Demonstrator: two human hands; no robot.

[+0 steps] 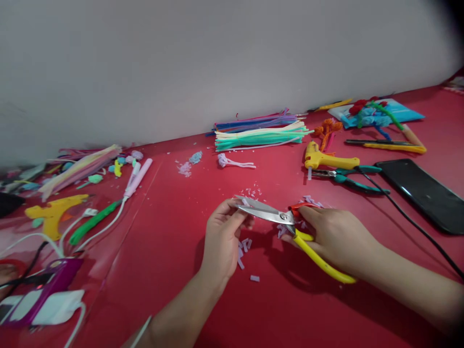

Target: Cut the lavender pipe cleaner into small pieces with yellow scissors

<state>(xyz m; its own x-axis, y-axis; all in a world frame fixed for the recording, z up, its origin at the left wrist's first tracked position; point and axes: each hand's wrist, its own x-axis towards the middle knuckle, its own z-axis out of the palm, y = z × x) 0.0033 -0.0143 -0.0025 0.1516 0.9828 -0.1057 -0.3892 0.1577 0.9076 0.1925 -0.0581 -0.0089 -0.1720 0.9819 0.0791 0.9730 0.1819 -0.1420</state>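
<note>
Scissors (270,213) gripped by right hand (337,237), fingers (312,216) wrapped round handles; left hand (222,239) fingers (235,212) pinched together at blade tips.

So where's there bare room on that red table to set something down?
Bare red table lies between the pink wand and the left hand, and along the near edge below the scissors. Crowded: the left end around the yellow glue gun, and back right by pliers and phone.
</note>
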